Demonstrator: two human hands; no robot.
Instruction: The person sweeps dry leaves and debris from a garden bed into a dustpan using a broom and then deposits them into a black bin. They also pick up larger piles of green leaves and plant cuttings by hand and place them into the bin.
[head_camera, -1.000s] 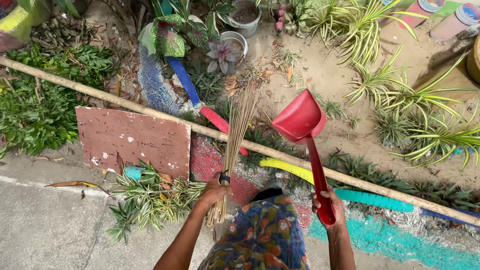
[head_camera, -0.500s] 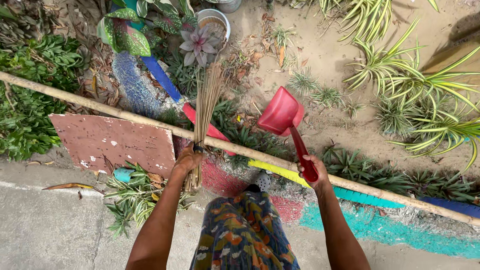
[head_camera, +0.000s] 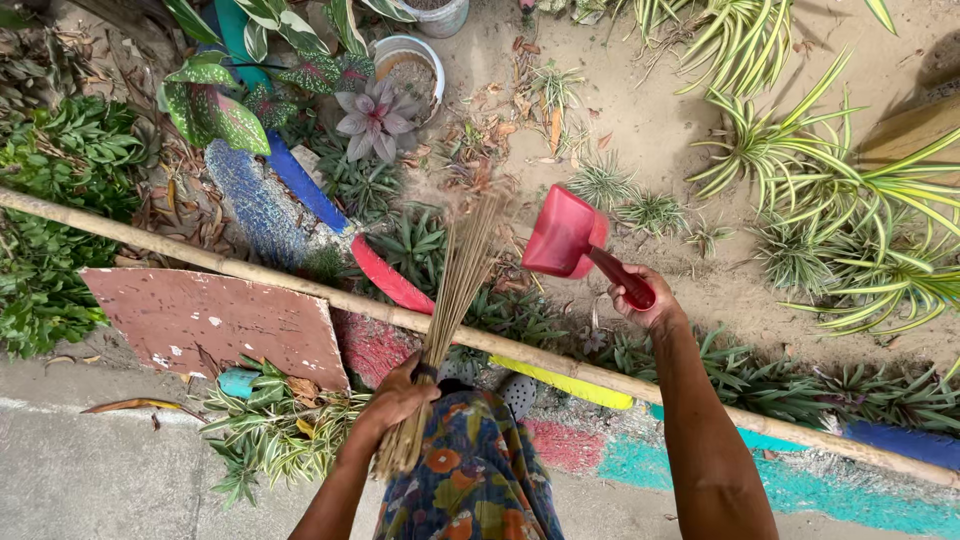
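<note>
— How's my feed looking?

— Bright, even daylight. On my screen the sandy ground (head_camera: 640, 110) at upper centre is pale, close to washed out, but nothing is blown.

— Shadows?

— Soft and short. A dim patch sits in the upper right corner, and the leaves at the left edge look darker.

— Focus?

— Mostly sharp. The broom (head_camera: 455, 290) tips at centre smear with motion blur. The bamboo pole (head_camera: 250, 272) bows slightly, so I see some wide-angle bend toward the edges.
</note>
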